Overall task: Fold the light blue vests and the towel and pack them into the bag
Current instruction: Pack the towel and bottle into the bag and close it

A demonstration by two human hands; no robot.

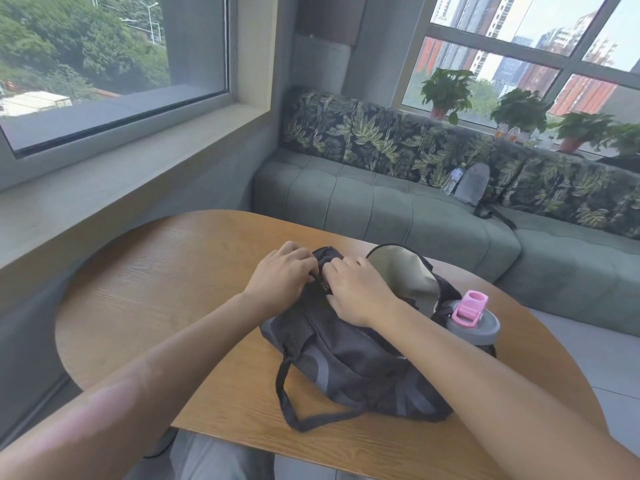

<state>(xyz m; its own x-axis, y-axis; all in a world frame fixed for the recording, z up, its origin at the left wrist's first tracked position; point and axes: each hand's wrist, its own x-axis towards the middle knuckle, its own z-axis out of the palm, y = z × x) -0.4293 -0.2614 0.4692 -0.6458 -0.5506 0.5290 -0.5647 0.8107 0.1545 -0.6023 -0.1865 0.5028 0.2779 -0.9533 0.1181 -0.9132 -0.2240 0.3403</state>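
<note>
Both hands at the bag's zip, no vests or towel in sight

A dark bag (349, 344) lies on its side on the round wooden table (156, 289), straps trailing toward the near edge. The left hand (280, 275) has its fingers curled into the fabric at the far end of the bag, pinching it, probably to keep the cloth taut. The right hand (360, 292) lies just beside it on top of the bag with fingers bent down onto the cloth next to a small metal zip pull (324, 286). Whether it actually pinches the pull or only presses the fabric, I cannot tell. Holding both sides of the seam like this looks like the way to work the zip, though opening or closing cannot be judged from here.

Behind the right hand a flap stands up, showing a pale lining (401, 275). A grey bottle with a pink lid (472, 318) sits against the right end of the bag, seemingly in a side pocket; its body is hidden.

The light blue vests and the towel are nowhere visible. They may be inside the bag or out of view. The bag's inside is hidden by the hands and the flap. A green sofa (381, 209) stands behind the table
</note>
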